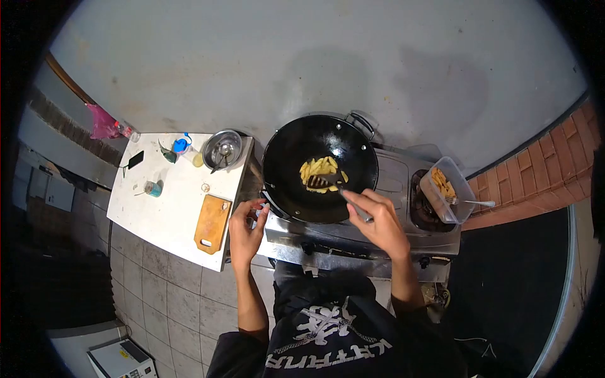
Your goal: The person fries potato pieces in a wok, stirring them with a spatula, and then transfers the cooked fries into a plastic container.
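Observation:
A large black wok (290, 148) sits on the stove, with yellow potato strips (320, 166) gathered in its middle. My right hand (380, 222) is closed around the handle of a slotted spatula (331, 182). The spatula's head lies among the strips. At the wok's lower left rim, my left hand (247, 228) has its fingers curled at the side handle, thumb and forefinger close to each other. Part of that handle is hidden by the fingers.
Right on the metal stove (394, 176), a clear plastic container (463, 189) holds browned strips and a utensil. The white table (161, 217) at left carries a cutting board (212, 223), a metal bowl (222, 150), a small jar (153, 188) and a phone (135, 159). A brick ledge (529, 167) borders the right.

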Available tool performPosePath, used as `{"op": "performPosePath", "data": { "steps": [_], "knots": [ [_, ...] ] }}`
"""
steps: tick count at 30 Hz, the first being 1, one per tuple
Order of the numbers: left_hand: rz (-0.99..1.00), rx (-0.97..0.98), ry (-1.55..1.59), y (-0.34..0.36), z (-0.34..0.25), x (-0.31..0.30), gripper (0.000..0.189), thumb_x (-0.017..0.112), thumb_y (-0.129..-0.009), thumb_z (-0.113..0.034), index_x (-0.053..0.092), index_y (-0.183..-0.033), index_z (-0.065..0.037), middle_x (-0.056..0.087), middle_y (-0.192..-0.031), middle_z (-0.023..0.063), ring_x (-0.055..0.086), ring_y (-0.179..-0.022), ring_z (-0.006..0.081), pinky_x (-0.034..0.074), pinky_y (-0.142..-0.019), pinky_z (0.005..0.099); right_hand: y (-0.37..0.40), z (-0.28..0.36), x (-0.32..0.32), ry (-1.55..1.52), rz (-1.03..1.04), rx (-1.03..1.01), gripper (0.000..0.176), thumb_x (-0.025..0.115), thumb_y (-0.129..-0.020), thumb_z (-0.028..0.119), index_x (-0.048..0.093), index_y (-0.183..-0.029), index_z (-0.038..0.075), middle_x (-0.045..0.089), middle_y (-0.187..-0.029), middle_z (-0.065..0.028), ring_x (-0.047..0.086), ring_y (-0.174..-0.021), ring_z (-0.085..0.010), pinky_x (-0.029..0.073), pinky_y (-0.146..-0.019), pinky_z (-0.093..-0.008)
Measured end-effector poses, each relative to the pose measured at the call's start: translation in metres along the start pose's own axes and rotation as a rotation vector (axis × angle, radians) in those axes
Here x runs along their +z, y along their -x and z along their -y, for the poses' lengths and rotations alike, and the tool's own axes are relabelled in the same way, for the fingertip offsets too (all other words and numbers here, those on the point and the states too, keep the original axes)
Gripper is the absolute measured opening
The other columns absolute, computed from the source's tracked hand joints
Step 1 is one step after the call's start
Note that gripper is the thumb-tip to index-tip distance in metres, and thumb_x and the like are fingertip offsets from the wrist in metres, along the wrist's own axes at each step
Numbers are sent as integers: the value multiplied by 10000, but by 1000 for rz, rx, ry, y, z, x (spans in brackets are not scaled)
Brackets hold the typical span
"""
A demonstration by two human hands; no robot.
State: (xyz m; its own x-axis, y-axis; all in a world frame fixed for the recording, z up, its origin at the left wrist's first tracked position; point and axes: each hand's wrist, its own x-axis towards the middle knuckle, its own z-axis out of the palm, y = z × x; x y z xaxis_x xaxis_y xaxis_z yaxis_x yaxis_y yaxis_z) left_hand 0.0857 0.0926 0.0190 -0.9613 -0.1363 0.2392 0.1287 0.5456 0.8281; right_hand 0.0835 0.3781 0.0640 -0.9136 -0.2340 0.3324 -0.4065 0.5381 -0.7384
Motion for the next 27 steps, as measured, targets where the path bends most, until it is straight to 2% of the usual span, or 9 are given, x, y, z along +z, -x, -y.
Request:
{"op": "performPosePath", "data": {
  "steps": [5, 11, 14, 16, 22, 24, 27],
  "knots": [
    [-16, 17, -9, 2, 1, 1, 211, 731, -891, -125, 710, -1043, 20, 658, -832, 105, 531, -633, 151, 440, -596, 300, 5, -14, 11, 19, 61, 82, 297, 702, -876, 49, 680, -1160, -35, 593, -810, -171, 573, -634, -280, 468, -596, -372],
    [-10, 33, -17, 5, -4, 6, 203, 730, -888, -120, 706, -1025, 28, 660, -843, 112, 532, -630, 158, 440, -594, 305, -17, -28, 9, 40, 23, -58, 289, 697, -885, 51, 679, -1159, -39, 600, -815, -170, 590, -636, -272, 483, -614, -371],
    [-18, 16, -27, 9, -8, 6, 200, 729, -890, -121, 706, -1019, 31, 663, -847, 110, 536, -628, 160, 439, -591, 307, -14, -21, -15, 16, -17, 46, 270, 692, -883, 37, 688, -1142, -41, 619, -839, -177, 617, -658, -285, 492, -629, -367],
    [-24, 11, -22, 11, -10, 9, 200, 728, -891, -122, 705, -1017, 33, 666, -850, 110, 538, -628, 162, 438, -589, 308, -11, -25, -17, 31, -26, 43, 270, 691, -883, 35, 689, -1143, -37, 614, -833, -176, 612, -649, -283, 492, -626, -368],
    [-37, -22, -15, 18, -16, 13, 207, 733, -889, -131, 708, -1018, 28, 681, -869, 114, 557, -642, 168, 445, -595, 315, -15, -49, 17, -25, -9, 17, 276, 681, -888, 53, 681, -1150, -33, 568, -836, -167, 583, -710, -305, 472, -673, -402],
    [28, -64, -89, 18, -22, 11, 234, 707, -910, -132, 704, -1076, 33, 710, -953, 142, 663, -826, 195, 510, -781, 324, -17, -49, 16, -36, 22, -16, 282, 681, -889, 52, 679, -1159, -28, 560, -833, -164, 574, -702, -301, 466, -669, -400],
    [29, -109, -81, 19, -24, 11, 236, 709, -907, -135, 705, -1069, 36, 709, -952, 145, 665, -827, 198, 514, -779, 328, -14, -38, 2, -65, 65, -18, 293, 685, -889, 45, 678, -1176, -13, 551, -815, -151, 553, -672, -276, 457, -644, -382]
  ]
}}
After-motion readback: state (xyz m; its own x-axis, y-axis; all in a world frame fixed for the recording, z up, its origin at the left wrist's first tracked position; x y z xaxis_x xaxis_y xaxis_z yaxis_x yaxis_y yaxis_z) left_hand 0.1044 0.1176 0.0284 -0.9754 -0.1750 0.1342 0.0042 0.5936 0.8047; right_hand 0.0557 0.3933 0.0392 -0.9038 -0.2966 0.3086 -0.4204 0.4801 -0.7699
